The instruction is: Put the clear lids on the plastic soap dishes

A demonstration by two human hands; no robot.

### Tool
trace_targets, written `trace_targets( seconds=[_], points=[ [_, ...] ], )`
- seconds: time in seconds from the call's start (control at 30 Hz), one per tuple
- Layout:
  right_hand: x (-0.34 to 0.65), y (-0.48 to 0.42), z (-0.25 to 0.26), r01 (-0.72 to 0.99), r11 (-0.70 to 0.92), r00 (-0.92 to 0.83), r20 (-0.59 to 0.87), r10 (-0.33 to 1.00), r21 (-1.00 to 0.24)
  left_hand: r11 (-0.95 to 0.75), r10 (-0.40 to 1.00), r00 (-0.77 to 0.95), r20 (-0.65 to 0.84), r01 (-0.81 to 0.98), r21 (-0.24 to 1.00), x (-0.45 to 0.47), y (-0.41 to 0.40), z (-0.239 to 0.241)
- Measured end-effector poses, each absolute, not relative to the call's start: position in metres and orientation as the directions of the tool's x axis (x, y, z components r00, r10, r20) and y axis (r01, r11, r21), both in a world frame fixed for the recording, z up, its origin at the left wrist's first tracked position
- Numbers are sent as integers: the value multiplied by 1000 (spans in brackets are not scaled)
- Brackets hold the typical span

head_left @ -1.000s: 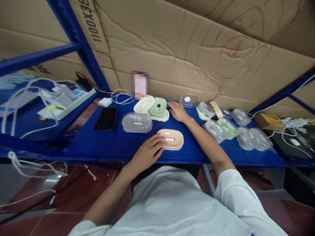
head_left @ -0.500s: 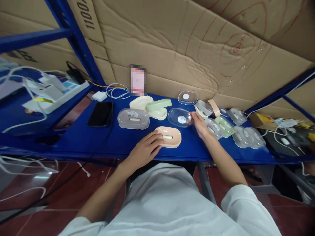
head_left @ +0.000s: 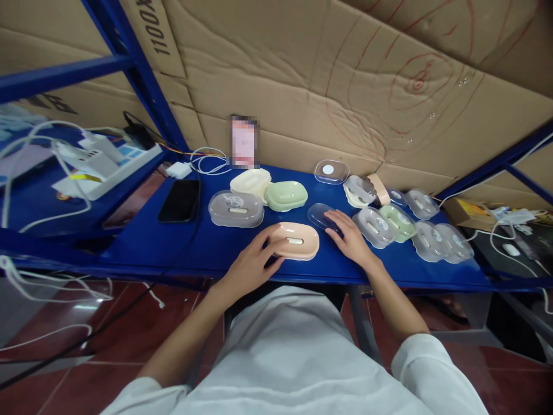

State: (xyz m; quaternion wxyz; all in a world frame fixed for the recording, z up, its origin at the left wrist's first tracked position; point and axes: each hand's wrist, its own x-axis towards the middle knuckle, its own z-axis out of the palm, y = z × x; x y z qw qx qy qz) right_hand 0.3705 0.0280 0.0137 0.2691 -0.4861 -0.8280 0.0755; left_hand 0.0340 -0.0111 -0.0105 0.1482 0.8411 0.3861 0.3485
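Observation:
My left hand has its fingers on the left rim of a peach soap dish with a pale slot in its middle. Its thumb is at the near edge, so the hand is closed on the dish. To the right, my right hand lies over a clear oval lid, fingers stretched out and thumb apart. Fingers cover the lid's right part. Behind the peach dish are a green soap dish, a cream dish and a grey dish under a clear labelled lid.
Several lidded dishes stand on the right of the blue table. Another clear lid lies at the back. On the left are a dark phone and a power strip. A lit phone leans on the cardboard.
My right hand has shifted over the clear lid, which now sits nearer and further right, its label hidden. The green tray, tilted before, now lies flat. My left hand stays at the peach dish.

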Motion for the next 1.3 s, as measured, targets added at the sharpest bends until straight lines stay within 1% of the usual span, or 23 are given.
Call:
trace_targets(
  seconds=[0.07, 0.1, 0.23, 0.3, 0.47, 0.73, 1.0, 1.13, 1.3],
  points=[
    [361, 20, 20, 685, 589, -433, 411, 802, -429, -613, 790, 419, 448, 547, 570, 33, -11, -11],
    [355, 15, 22, 644, 634, -484, 414, 771, -427, -605, 796, 410, 445, 539, 586, 32, -11, -12],
    [327, 2, 21, 549, 782, -691, 366, 624, -296, -609, 793, 424, 438, 516, 603, 32, -7, -16],
    [319, 0, 18, 540, 806, -733, 337, 591, -241, -607, 793, 432, 429, 512, 608, 31, -6, -18],
    [320, 2, 16, 520, 840, -784, 302, 542, -156, -597, 801, 431, 416, 512, 618, 31, -4, -19],
    [325, 9, 9, 538, 831, -780, 288, 555, -143, -591, 804, 438, 403, 504, 630, 32, -5, -16],
    [332, 2, -2, 579, 810, -738, 361, 570, -94, -600, 793, 475, 381, 499, 626, 31, -5, -15],
    [332, -2, 8, 571, 817, -748, 359, 557, -78, -612, 782, 482, 395, 472, 635, 31, -3, -15],
    [324, 0, 20, 576, 811, -754, 319, 575, -100, -570, 813, 445, 375, 476, 670, 31, -2, -18]
  ],
)
